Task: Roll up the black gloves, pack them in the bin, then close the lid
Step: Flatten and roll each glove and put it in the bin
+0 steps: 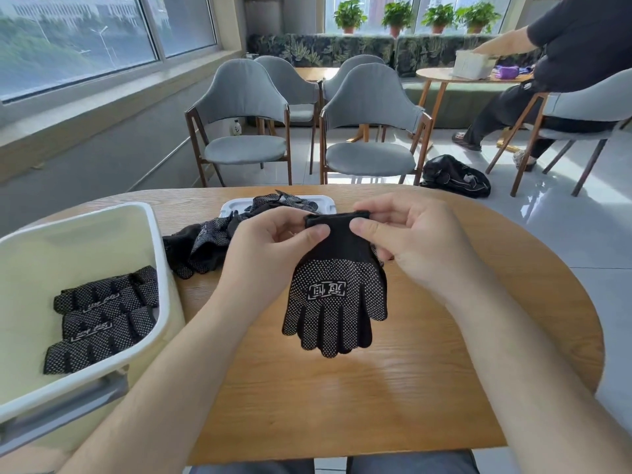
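A black glove pair (337,295) with white grip dots hangs fingers-down above the wooden table (376,388). My left hand (273,241) and my right hand (407,234) each pinch its cuff at the top edge. The cream bin (150,234) stands at the left, holding three rolled black gloves (102,313). A loose pile of black gloves (208,241) lies behind my left hand, partly on the white lid (326,205) at the table's far side.
Several grey chairs (369,128) stand past the table. A black bag (455,176) lies on the floor at the right. Another person (547,73) sits at a second table at the back right with a white box.
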